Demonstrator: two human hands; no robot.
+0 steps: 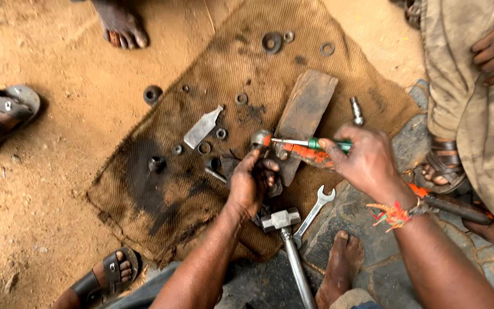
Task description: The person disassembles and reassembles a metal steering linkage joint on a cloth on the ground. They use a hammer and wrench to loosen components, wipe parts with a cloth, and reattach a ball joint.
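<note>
Two hands meet over one small metal fitting (260, 139), which sits at the near edge of a grease-stained burlap sack (161, 189), just beside a worn wooden block (306, 109). The left hand (251, 183) is clenched around the part's lower end, though what lies under the palm is hard to make out. The right hand (367, 160) grasps a green-handled screwdriver (310, 143), its tip touching the fitting. The step looks like prying or loosening; the next move probably calls for a steady left grip and careful tip pressure. A hammer (284, 229) and an open spanner (314, 210) lie near. Washers and rings are scattered across the sack, spread on sandy ground and stone paving, with other people's sandalled feet around.
</note>
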